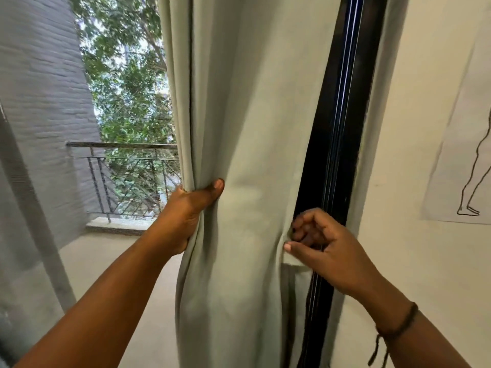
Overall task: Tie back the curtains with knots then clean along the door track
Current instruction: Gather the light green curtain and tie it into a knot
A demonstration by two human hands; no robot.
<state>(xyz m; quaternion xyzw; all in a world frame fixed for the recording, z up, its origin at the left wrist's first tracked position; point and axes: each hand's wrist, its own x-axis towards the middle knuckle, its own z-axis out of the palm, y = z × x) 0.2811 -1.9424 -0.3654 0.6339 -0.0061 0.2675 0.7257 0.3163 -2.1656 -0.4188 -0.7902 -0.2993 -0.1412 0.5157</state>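
2 bare hands work on 1 pale green curtain [247,128] that hangs in front of a black door frame [342,123] at the right side of an open balcony doorway. The left hand [186,211] grips the curtain's left edge, its fingers wrapped behind the gathered folds and its thumb [214,191] pressed flat across the front of the cloth. The right hand [322,244] is lower and to the right, at the curtain's other edge just in front of the door frame; its fingers are curled inward and its thumb lies against a small fold of fabric, pinching it. A dark braided bracelet [398,328] circles the right wrist, with a loose end dangling below.

Between the 2 hands the cloth hangs in broad, soft folds. Thin bright lines run down the frame's length. To the right is a cream wall [414,181] with a sheet of paper [462,155] bearing a line drawing of legs. To the left, beyond the opening, are a metal balcony railing [125,166], a grey brick wall [45,88] and green trees [125,75].
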